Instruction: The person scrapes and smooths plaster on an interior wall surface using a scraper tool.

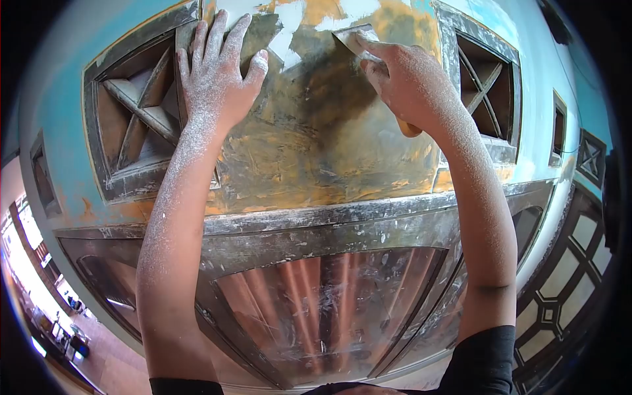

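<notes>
My left hand [220, 82], dusted with white powder, lies with its fingers spread against the wall [316, 158] beside the left vent's frame. My right hand [418, 82] is closed around a putty knife [352, 33], up near the top of the wall. Its flat blade is against the surface, and the rounded orange-brown handle end shows below my palm. Between my hands the wall is mottled brown and orange. White patches [287, 36] with ragged edges lie above and between them. White dust coats both forearms.
Square wooden vents with crossed bars, one on the left [138, 105] and one on the right [487, 85], flank the patch. Below runs a worn wooden ledge [329, 214] above a glass panel [322, 309] with reddish curtain folds behind. Turquoise paint [66, 145] covers the outer wall.
</notes>
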Demonstrator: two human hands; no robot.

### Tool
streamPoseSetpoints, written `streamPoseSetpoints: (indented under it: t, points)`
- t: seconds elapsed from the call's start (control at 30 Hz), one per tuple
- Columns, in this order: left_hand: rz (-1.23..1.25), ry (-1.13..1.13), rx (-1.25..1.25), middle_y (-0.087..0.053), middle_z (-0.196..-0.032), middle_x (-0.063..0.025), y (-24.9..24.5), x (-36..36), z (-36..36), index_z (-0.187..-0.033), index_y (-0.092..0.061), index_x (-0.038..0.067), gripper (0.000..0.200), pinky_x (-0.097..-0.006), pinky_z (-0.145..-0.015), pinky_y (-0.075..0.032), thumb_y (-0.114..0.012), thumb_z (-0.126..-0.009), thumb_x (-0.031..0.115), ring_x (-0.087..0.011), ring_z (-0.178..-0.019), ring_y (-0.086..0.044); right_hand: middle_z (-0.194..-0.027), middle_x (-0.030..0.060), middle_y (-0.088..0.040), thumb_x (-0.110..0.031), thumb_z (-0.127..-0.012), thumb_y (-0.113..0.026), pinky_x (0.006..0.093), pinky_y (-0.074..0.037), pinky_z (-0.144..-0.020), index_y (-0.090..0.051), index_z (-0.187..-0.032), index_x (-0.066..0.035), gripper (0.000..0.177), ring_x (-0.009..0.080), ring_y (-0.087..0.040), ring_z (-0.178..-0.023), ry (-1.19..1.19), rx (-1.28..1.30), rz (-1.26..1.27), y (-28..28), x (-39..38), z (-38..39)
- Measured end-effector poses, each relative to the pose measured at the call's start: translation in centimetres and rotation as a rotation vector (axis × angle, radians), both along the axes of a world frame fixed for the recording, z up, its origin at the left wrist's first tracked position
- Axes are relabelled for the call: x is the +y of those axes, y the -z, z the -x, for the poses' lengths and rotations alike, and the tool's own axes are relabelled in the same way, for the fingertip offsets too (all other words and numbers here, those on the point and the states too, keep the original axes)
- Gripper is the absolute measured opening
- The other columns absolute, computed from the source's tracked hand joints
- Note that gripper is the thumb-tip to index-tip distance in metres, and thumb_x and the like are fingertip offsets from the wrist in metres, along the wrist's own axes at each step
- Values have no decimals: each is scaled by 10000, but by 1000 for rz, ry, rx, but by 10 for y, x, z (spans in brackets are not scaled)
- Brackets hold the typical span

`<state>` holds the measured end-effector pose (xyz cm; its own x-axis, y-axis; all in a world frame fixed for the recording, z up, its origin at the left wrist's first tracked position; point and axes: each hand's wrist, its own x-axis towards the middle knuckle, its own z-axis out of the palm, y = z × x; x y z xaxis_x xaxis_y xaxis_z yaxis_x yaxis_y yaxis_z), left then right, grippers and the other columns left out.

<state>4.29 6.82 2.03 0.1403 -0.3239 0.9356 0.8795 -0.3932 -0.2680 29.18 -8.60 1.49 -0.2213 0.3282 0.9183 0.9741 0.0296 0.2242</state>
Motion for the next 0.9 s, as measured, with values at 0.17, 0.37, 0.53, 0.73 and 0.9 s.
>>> streamPoseSetpoints:
  t: [0.17,0.37,0.53,0.73,0.9]
  points:
    - [11,-2,7,-315,-1676,-72,-2,4,1,-1577,-414,285,609,-608,-1254,-137,-547,-1014,475,-317,-1568,-230,-906,210,-751,-218,-1038,-528,488,-613,-792,-669,-1234,-48,295,362,-755,-853,32,23,21,-3,-6,8]
    - [11,4,9,-311,-1674,-76,-2,4,1,-1577,-411,286,625,-622,-1255,-125,-547,-1002,488,-324,-1569,-222,-927,214,-751,-206,-1037,-522,479,-618,-802,-667,-1256,-45,308,355,-757,-867,42,-4,26,-6,-7,9]
    - [-6,-3,3,-313,-1681,-74,1,3,-1,-1582,-411,289,593,-602,-1249,-152,-547,-1028,450,-322,-1564,-245,-940,221,-749,-205,-1030,-526,489,-612,-807,-656,-1267,-51,311,365,-755,-871,24,-1,15,-5,-2,3]
    - [65,-42,6,-278,-1697,-62,9,-5,3,-1599,-381,308,604,-598,-1256,-148,-537,-1031,443,-312,-1578,-205,-901,229,-742,-209,-1027,-511,497,-604,-805,-626,-1311,-56,343,373,-749,-856,-7,56,84,2,-9,10]
    - [78,-49,5,-268,-1701,-57,13,-5,4,-1605,-368,312,615,-601,-1258,-141,-539,-1028,444,-311,-1581,-200,-801,228,-729,-200,-1028,-484,492,-605,-797,-650,-1195,-6,306,381,-745,-803,-32,59,70,7,2,16]
